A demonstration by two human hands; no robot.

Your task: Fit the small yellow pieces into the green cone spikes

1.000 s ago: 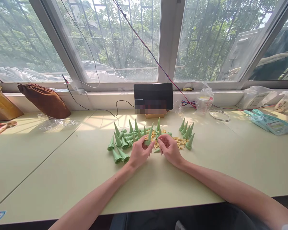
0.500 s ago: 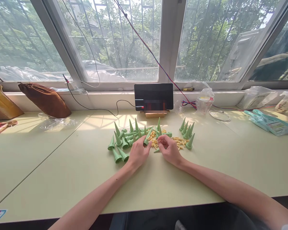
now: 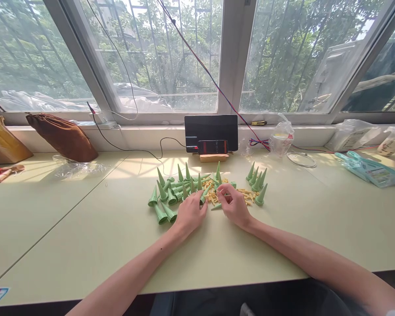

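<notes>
A green plastic cone point(image 3: 205, 194) leans in the fingers of my left hand point(image 3: 191, 211), its narrow tip up and to the right and its wide end low. My right hand point(image 3: 235, 206) is closed in a pinch over the pile of small yellow plastic pieces point(image 3: 212, 195); whatever is between its fingertips is too small to make out. Another green cone point(image 3: 216, 206) lies flat just left of my right hand. To the left, many green cones point(image 3: 162, 191) stand or lie close together. A group of upright green cones point(image 3: 260, 193) is on the right.
Behind the pile a phone point(image 3: 212, 147) and a black tablet point(image 3: 197, 127) lean on a wooden stand point(image 3: 213, 158). A brown drawstring bag point(image 3: 64, 138) lies at the left. A bagged cup point(image 3: 281, 138), a white cable point(image 3: 301, 159) and a turquoise packet point(image 3: 371, 169) are on the right.
My left hand has drawn slightly down, and the cone in it has shifted a little to the right. My right hand stays almost in place, still pinched.
</notes>
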